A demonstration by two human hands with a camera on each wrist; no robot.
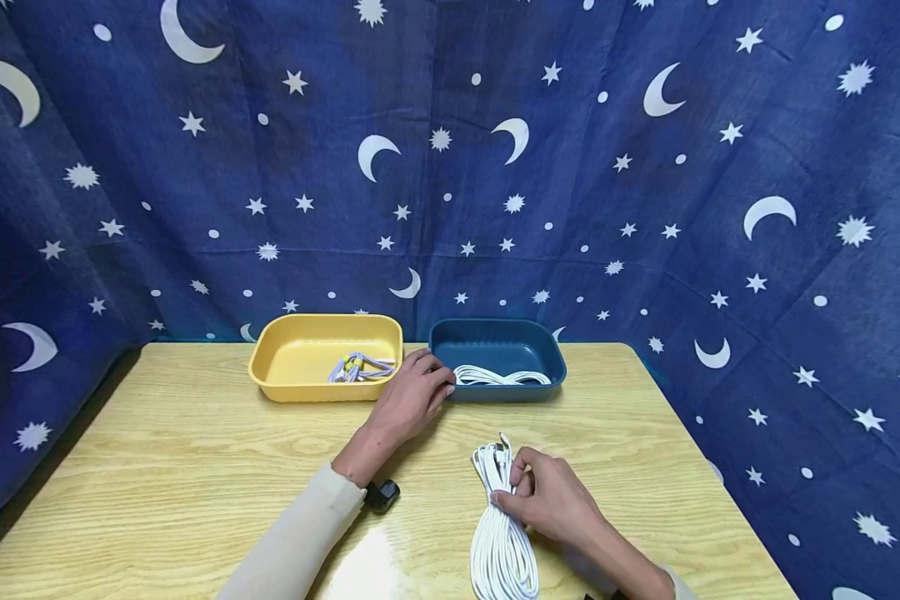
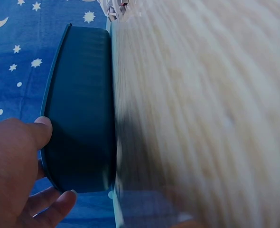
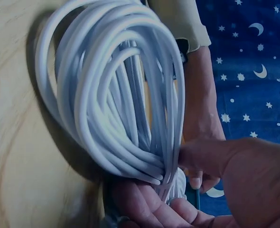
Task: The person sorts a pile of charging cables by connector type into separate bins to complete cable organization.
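While the right hand (image 1: 551, 500) gripped a white cable bundle (image 1: 501, 533) lying on the wooden table (image 1: 180, 475) – fingers curled round its upper end – the left hand (image 1: 412, 398) held the near corner of the blue tray (image 1: 495, 340). Just beside it stood a yellow tray (image 1: 300, 346), each holding a coiled cable.

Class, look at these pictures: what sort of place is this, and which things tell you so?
Probably a staged recording corner, not a lived-in room: a star-and-moon blue cloth walls in a wooden table holding only a yellow tray, a blue tray and coiled cables.
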